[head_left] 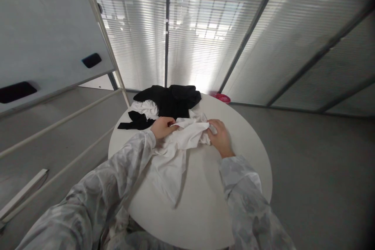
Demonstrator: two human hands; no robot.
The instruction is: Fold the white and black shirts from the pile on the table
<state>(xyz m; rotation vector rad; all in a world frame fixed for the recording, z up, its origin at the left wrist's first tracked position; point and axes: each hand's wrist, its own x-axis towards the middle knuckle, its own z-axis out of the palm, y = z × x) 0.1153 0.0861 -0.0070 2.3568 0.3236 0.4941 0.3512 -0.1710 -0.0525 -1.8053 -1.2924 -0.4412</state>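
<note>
A round, smooth white table (pixel 211 203) stands on grey floor (pixel 310 164) before a ribbed translucent partition (pixel 199 54); left of it is a white-framed whiteboard (pixel 49 19). A pink openwork object (pixel 222 98) shows beyond its far edge. A black fabric heap (pixel 172 101) and crumpled white cloth (pixel 145 108) cover its far part. Mid-table lies a loose white fabric garment (pixel 166 170), pinched between curled fingers and thumb by both the left hand (pixel 164 127) and right hand (pixel 221 138).
</note>
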